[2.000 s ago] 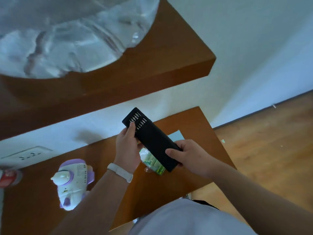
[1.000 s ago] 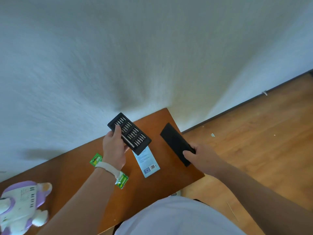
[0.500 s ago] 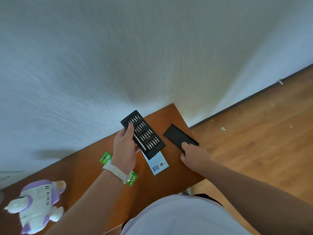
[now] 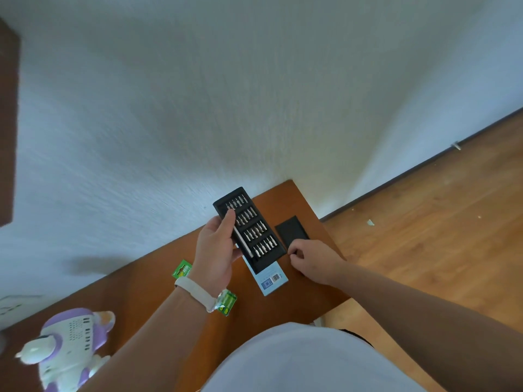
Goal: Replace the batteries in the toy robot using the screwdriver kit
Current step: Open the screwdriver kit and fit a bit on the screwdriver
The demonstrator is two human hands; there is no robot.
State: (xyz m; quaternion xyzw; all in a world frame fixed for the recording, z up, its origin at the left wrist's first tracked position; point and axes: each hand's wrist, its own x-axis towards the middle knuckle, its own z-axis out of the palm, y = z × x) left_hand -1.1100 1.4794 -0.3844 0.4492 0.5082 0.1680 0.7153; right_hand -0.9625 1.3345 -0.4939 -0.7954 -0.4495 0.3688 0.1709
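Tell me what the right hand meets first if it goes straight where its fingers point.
Probably the bit tray held by the left hand; the right hand aims its curled fingers at its near edge. Depth is unclear: the black cover lies beneath.

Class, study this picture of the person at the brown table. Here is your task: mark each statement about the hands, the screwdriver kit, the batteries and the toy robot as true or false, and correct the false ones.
1. The left hand holds the bit tray, thumb on top. True.
2. The right hand holds the toy robot. False: the toy robot lies on the table, far to the person's left, and neither hand touches it.
3. The black cover sits closed over the bit tray. False: it lies flat on the table beside the tray, by the right hand, and the bits are exposed.
4. Green battery packs lie on the table near the left wrist. True.
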